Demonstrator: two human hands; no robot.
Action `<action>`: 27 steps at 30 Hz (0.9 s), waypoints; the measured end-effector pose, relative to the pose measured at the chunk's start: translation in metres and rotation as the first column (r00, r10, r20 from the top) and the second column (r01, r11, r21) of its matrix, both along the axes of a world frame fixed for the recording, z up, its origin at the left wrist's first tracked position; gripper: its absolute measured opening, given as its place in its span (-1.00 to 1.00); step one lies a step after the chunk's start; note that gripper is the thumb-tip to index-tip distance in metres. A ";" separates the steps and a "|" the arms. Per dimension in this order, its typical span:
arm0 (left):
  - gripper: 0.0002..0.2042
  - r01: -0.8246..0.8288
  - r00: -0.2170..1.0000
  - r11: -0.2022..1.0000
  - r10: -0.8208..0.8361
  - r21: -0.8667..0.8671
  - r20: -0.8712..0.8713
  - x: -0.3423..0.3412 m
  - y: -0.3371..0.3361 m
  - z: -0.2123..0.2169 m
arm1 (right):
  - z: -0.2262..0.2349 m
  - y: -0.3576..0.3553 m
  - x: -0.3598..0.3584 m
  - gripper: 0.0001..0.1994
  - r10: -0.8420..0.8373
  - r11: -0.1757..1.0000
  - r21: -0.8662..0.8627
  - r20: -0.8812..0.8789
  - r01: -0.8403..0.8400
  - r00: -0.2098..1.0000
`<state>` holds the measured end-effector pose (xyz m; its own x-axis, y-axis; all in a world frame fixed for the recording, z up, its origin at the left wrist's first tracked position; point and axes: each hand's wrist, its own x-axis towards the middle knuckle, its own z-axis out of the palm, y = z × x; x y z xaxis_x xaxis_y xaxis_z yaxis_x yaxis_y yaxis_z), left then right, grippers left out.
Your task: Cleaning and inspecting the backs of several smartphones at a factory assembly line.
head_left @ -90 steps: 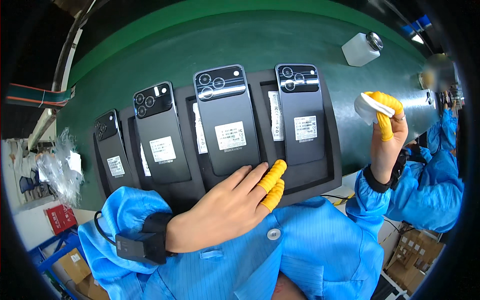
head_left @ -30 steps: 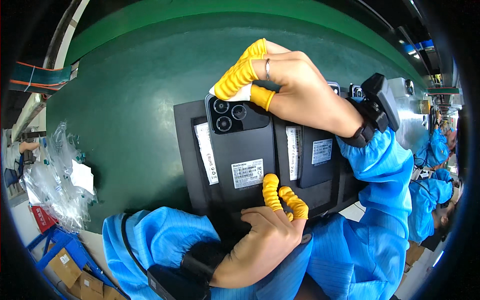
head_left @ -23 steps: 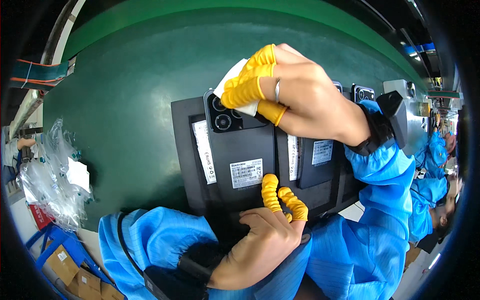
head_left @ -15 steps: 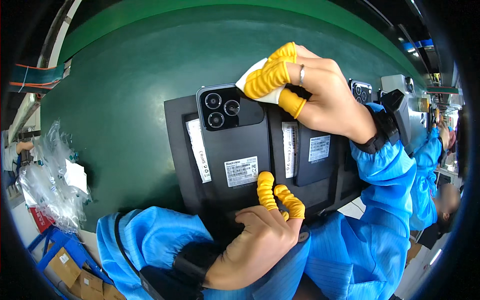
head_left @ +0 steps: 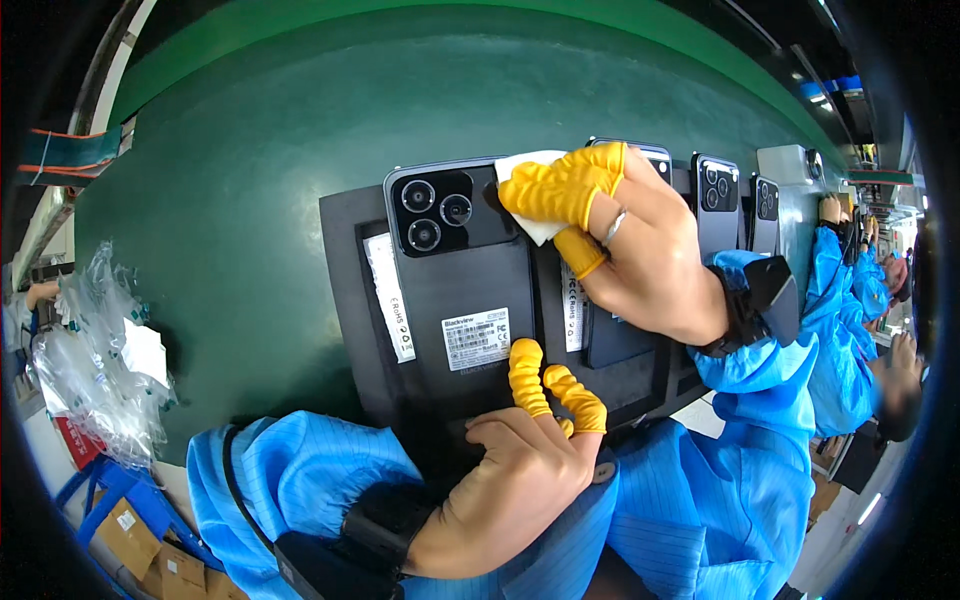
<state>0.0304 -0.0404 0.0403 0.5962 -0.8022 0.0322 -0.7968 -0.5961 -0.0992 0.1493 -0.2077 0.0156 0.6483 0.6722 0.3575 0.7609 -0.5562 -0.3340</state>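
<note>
A dark phone (head_left: pixel 462 280) lies back-up on a black tray (head_left: pixel 345 290), its triple camera block at the far end and a white sticker near the close end. My left hand (head_left: pixel 520 470), with yellow finger cots, presses two fingertips on the phone's near end. My right hand (head_left: pixel 620 240), also in yellow cots, pinches a white wipe (head_left: pixel 528 175) against the phone's top right corner beside the camera block. More dark phones (head_left: pixel 718 200) lie in the tray to the right, partly hidden by my right hand.
The tray rests on a green conveyor belt (head_left: pixel 250 180). A heap of clear plastic bags (head_left: pixel 95 360) lies at the left edge. A white device (head_left: pixel 790 165) sits on the belt at the right. Other workers in blue sleeves (head_left: pixel 850 290) stand further right.
The tray and phones have shifted a little to the left. My right hand with the wipe has moved from over the camera block to its right edge, uncovering the lenses. My left hand stays pressed down.
</note>
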 end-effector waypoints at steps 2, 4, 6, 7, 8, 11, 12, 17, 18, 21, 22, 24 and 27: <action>-0.82 0.000 1.000 1.000 0.000 0.013 0.026 0.000 -0.001 -0.002 | -0.009 -0.001 -0.002 -0.74 0.100 0.988 0.101 0.158 -0.117 0.982; -0.81 0.000 0.999 1.000 -0.002 0.028 0.051 0.001 -0.001 -0.002 | -0.007 -0.002 -0.010 -0.75 0.100 0.989 0.092 0.136 -0.113 0.986; -0.81 -0.010 1.000 1.000 0.009 0.013 0.014 0.002 0.000 -0.001 | -0.008 -0.002 -0.013 -0.75 0.105 0.988 0.096 0.131 -0.118 0.986; -0.81 -0.007 1.000 1.000 0.007 0.014 0.014 0.001 -0.001 0.000 | -0.008 -0.002 -0.014 -0.75 0.113 0.987 0.099 0.136 -0.127 0.984; -0.81 -0.013 1.000 1.000 0.013 0.010 0.003 0.001 -0.001 0.000 | -0.008 -0.001 -0.015 -0.75 0.111 0.987 0.100 0.138 -0.126 0.984; -0.82 -0.009 1.000 1.000 0.009 0.002 -0.013 0.001 -0.001 0.001 | -0.003 -0.003 -0.021 -0.74 0.105 0.988 0.098 0.148 -0.120 0.983; -0.82 0.000 1.000 1.000 0.000 -0.004 -0.021 0.002 -0.001 0.001 | 0.000 -0.006 -0.024 -0.76 0.103 0.993 0.050 0.101 -0.109 0.990; -0.83 -0.005 1.000 1.000 0.006 0.003 -0.028 0.003 -0.002 0.000 | 0.019 -0.002 -0.012 -0.82 0.043 0.981 0.192 -0.174 -0.009 0.984; -0.83 -0.013 0.999 1.000 0.013 0.002 -0.031 0.003 -0.002 0.000 | 0.029 0.000 -0.001 -0.80 0.069 0.971 0.236 -0.154 -0.031 0.986; -0.82 -0.011 0.999 1.000 0.011 -0.011 -0.049 0.001 -0.001 -0.002 | 0.029 0.002 0.026 -0.77 0.071 0.966 0.248 0.020 -0.074 0.997; -0.82 -0.004 0.999 1.000 0.004 -0.011 -0.047 0.002 -0.001 -0.001 | 0.028 0.003 0.034 -0.76 0.096 0.962 0.249 0.059 -0.108 0.994; -0.82 0.016 0.998 1.000 -0.017 -0.022 -0.062 0.003 -0.001 0.000 | 0.022 0.005 0.041 -0.75 0.143 0.961 0.226 0.079 -0.157 0.987; -0.82 0.010 0.999 1.000 -0.009 0.012 -0.034 0.004 -0.001 0.000 | 0.005 0.009 0.043 -0.74 0.292 0.946 0.120 0.080 -0.300 0.953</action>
<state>0.0340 -0.0416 0.0402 0.5890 -0.8081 0.0024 -0.8055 -0.5873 -0.0787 0.1925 -0.1992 0.0210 0.4018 0.7757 0.4866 0.9057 -0.2583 -0.3361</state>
